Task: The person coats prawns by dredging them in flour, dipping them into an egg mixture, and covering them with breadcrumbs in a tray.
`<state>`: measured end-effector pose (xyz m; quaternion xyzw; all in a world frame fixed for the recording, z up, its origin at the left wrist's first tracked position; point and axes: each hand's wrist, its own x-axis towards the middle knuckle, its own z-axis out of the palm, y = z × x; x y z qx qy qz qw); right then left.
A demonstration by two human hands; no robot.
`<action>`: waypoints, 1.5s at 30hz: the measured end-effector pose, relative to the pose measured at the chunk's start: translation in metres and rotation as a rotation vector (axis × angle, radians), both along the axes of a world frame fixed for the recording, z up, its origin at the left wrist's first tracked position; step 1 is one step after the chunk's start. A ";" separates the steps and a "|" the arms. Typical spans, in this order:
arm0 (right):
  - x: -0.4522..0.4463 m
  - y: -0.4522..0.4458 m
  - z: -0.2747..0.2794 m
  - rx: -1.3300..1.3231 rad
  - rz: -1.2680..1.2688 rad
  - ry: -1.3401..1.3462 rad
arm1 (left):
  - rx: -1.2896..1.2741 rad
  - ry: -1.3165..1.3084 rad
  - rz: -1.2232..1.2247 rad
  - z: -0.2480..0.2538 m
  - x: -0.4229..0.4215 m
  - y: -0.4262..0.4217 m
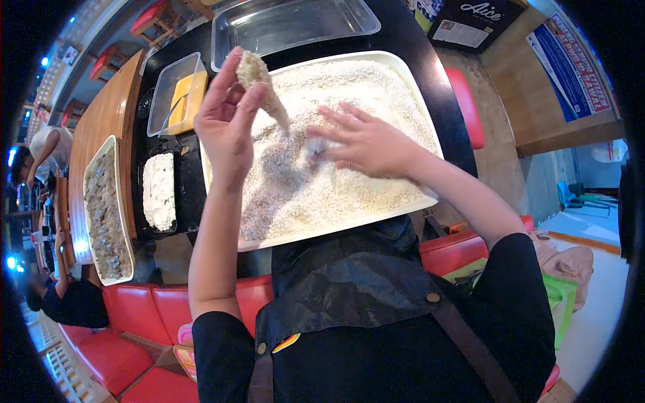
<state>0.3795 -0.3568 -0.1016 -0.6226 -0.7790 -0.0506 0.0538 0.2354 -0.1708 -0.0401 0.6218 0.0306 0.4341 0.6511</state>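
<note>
My left hand (225, 131) is raised over the left part of a big white tray (339, 226). Its thumb and fingers pinch a flat, crumb-coated piece of food (261, 79), whose narrow end points down to the right. What lies under the coating is hidden. Pale breadcrumbs (322, 191) fill the tray. Low over the crumbs is my right hand (373, 144), palm down with fingers spread and holding nothing. Its fingertips are slightly blurred by motion.
A clear box with yellow liquid (186, 101) and a utensil stands left of the tray, near a white floury mass (160, 191). Further left sits a long tray of dark, wet pieces (107, 215). A clear plastic bin (295, 27) is behind. Other people are at far left.
</note>
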 end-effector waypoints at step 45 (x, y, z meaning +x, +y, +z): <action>0.036 -0.037 0.025 0.370 -0.231 0.732 | 1.404 0.581 -0.222 -0.052 0.010 -0.044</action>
